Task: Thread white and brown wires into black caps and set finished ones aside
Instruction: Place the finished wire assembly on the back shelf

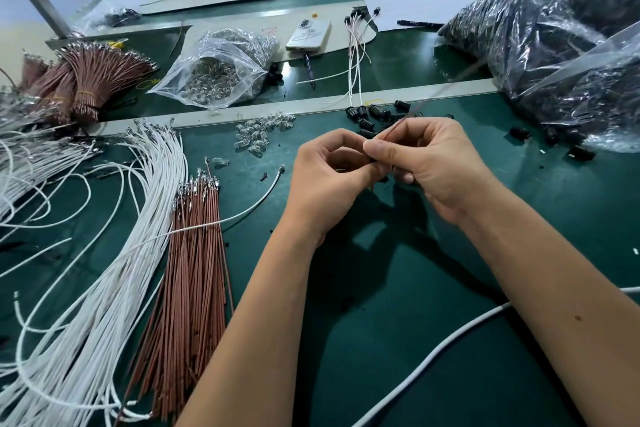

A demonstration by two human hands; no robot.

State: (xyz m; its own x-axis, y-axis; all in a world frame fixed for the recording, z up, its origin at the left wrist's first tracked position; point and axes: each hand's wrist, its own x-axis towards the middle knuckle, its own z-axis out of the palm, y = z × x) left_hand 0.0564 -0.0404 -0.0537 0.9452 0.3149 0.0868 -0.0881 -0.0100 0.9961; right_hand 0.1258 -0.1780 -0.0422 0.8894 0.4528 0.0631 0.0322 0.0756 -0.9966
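Brown wire [401,121] pinched between both hands [381,163] over scattered black caps [367,114].

My left hand [332,170] and right hand [429,163] meet at the centre of the frame above the table [398,340], with the loose caps [370,116] just behind them. The wire bundles [145,253] lie on the table at the lower left, and the tied wire bunches [86,80] at the upper left. The bag of small parts [221,69] sits behind the bundles at upper centre, the finished pieces [356,45] to its right, and the large bag of caps [554,55] at the upper right.
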